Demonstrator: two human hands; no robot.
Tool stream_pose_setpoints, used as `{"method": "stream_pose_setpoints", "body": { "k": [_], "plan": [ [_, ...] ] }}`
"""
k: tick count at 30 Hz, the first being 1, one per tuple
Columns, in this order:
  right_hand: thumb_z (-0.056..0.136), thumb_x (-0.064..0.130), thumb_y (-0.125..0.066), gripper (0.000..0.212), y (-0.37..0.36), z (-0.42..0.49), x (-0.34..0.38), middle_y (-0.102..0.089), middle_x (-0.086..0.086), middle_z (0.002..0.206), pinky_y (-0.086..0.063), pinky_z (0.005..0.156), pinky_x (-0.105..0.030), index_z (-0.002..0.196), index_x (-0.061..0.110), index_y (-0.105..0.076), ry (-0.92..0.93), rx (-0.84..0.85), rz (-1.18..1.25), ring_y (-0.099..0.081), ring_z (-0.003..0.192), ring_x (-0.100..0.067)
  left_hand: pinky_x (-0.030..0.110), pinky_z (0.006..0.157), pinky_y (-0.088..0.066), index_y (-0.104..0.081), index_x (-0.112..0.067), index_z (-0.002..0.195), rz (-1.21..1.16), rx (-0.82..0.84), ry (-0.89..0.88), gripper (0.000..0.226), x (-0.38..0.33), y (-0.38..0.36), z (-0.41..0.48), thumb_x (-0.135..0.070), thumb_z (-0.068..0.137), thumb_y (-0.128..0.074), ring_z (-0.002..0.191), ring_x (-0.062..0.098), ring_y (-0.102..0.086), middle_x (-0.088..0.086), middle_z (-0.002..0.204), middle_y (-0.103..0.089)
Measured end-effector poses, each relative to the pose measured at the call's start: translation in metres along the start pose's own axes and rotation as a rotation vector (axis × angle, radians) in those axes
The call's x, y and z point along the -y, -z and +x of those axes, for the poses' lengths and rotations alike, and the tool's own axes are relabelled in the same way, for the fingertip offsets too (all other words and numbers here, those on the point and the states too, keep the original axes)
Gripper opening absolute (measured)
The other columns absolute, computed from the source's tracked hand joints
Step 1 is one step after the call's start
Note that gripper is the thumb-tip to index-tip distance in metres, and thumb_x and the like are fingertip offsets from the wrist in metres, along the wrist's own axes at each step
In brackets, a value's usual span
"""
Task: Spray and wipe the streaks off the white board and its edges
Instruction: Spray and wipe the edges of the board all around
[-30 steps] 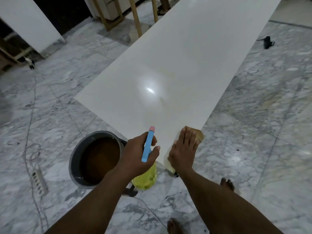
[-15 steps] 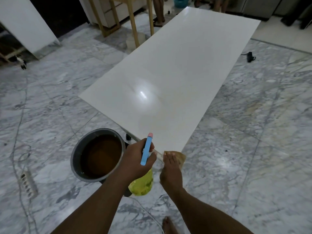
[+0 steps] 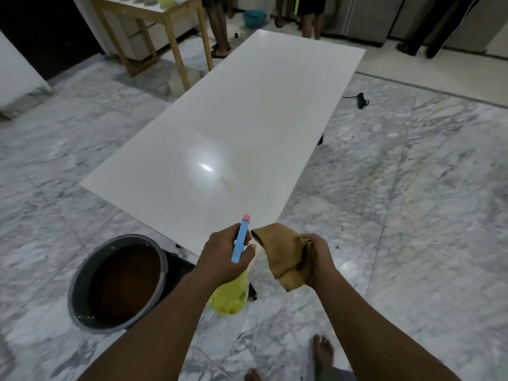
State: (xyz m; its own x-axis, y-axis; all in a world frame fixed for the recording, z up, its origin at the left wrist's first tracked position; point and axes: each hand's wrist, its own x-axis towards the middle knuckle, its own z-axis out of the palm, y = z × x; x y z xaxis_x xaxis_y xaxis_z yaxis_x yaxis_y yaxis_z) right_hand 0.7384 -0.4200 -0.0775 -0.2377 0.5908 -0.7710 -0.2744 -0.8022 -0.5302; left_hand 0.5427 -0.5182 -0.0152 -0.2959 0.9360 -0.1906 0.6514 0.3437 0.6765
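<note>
White board lies flat and glossy above grey-veined marble floor, glare spot near its middle, wooden table beyond. Left hand clamped round yellow spray bottle at board's near corner; right hand grips tan cloth just off the edge. Grey bucket of brown water near left.

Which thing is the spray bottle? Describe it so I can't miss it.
Start at the white board and go to its near corner. The left hand holds the spray bottle there, right of the bucket. Its yellow body and blue trigger set it apart from the tan cloth.
</note>
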Motion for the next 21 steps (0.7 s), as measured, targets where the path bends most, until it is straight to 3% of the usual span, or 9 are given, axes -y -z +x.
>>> {"method": "stream_pose_setpoints", "body": {
  "k": [4, 7, 10, 13, 15, 18, 21],
  "plan": [
    [0.094, 0.033, -0.048, 0.038, 0.023, 0.000, 0.062, -0.069, -0.010, 0.076, -0.052, 0.070, -0.034, 0.076, 0.009, -0.071, 0.089, 0.069, 0.327, -0.067, 0.069, -0.027, 0.030, 0.065, -0.046, -0.063, -0.024, 0.091, -0.033, 0.090, -0.029, 0.013, -0.028, -0.009, 0.022, -0.032, 0.089, -0.072, 0.075, 0.022, -0.065, -0.004, 0.084, -0.070],
    [0.094, 0.032, -0.048, 0.037, 0.039, 0.009, 0.095, -0.071, -0.014, 0.080, -0.059, 0.071, -0.038, 0.083, 0.005, -0.070, 0.079, 0.126, 0.429, -0.071, 0.074, -0.031, 0.027, 0.067, -0.048, -0.064, -0.025, 0.094, 0.004, 0.202, -0.079, 0.016, -0.060, -0.022, 0.049, -0.038, 0.086, -0.068, 0.077, 0.018, -0.065, -0.005, 0.088, -0.071],
    [0.085, 0.027, -0.053, 0.032, 0.045, 0.019, 0.132, -0.071, -0.020, 0.089, -0.061, 0.070, -0.048, 0.090, 0.002, -0.070, 0.045, 0.189, 0.442, -0.070, 0.080, -0.036, 0.027, 0.070, -0.052, -0.064, -0.025, 0.097, 0.064, 0.300, -0.119, 0.012, -0.094, -0.040, 0.086, -0.031, 0.091, -0.072, 0.080, 0.015, -0.066, -0.003, 0.093, -0.072],
    [0.079, 0.031, -0.055, 0.043, 0.055, 0.045, 0.183, -0.069, -0.025, 0.102, -0.058, 0.078, -0.055, 0.103, -0.002, -0.069, 0.035, 0.212, 0.403, -0.068, 0.091, -0.040, 0.040, 0.078, -0.058, -0.065, -0.022, 0.099, 0.101, 0.323, -0.144, 0.019, -0.139, -0.059, 0.131, -0.037, 0.087, -0.069, 0.087, 0.021, -0.070, -0.002, 0.095, -0.073],
    [0.082, 0.035, -0.056, 0.049, 0.066, 0.071, 0.242, -0.067, -0.026, 0.109, -0.056, 0.085, -0.051, 0.112, -0.002, -0.066, 0.031, 0.240, 0.359, -0.065, 0.098, -0.041, 0.044, 0.078, -0.057, -0.063, -0.022, 0.096, 0.136, 0.321, -0.166, 0.020, -0.179, -0.078, 0.184, -0.039, 0.086, -0.066, 0.085, 0.024, -0.069, -0.001, 0.092, -0.072],
    [0.088, 0.041, -0.054, 0.050, 0.077, 0.096, 0.303, -0.068, -0.025, 0.106, -0.051, 0.090, -0.047, 0.110, -0.001, -0.069, 0.042, 0.245, 0.349, -0.065, 0.096, -0.040, 0.046, 0.075, -0.056, -0.060, -0.023, 0.092, 0.178, 0.348, -0.192, 0.018, -0.225, -0.090, 0.234, -0.039, 0.086, -0.066, 0.081, 0.025, -0.068, 0.000, 0.088, -0.071],
    [0.089, 0.044, -0.052, 0.053, 0.088, 0.117, 0.369, -0.069, -0.024, 0.103, -0.056, 0.085, -0.045, 0.110, -0.002, -0.068, 0.035, 0.357, 0.349, -0.068, 0.091, -0.038, 0.044, 0.077, -0.057, -0.060, -0.023, 0.094, 0.200, 0.376, -0.216, 0.017, -0.273, -0.109, 0.285, -0.037, 0.086, -0.068, 0.084, 0.025, -0.068, 0.000, 0.093, -0.071]
  ]
}}
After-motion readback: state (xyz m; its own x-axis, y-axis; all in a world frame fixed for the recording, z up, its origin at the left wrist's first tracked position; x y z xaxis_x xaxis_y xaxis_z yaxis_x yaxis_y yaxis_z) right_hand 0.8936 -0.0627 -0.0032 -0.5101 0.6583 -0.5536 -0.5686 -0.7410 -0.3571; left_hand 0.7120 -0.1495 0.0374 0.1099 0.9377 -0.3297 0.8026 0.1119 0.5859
